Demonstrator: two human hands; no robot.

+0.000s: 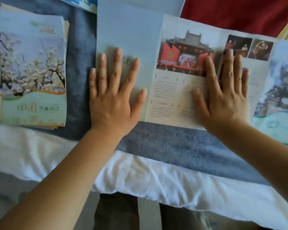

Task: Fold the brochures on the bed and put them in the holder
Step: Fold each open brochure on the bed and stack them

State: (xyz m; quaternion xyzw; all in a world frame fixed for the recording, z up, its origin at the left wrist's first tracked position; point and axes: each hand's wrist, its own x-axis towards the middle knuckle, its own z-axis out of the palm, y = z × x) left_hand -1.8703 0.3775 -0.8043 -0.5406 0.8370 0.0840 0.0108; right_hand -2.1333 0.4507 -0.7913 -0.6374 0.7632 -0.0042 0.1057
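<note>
A wide brochure [178, 90] lies spread on the blue bed runner, its left panel folded over and showing a plain pale-blue face. My left hand [113, 92] presses flat on that folded panel with the fingers spread. My right hand [223, 95] lies flat on the printed inner panels, fingers straight, over a crease near the stage photo. To the left sits a stack of folded brochures [32, 68] with a blossom-tree cover. No holder is in view.
The blue runner [181, 146] lies across a white sheet [140, 176] at the bed's edge. More unfolded brochures [279, 100] lie at the right and along the top. A red cloth [239, 14] is at the back right. My legs show below the bed edge.
</note>
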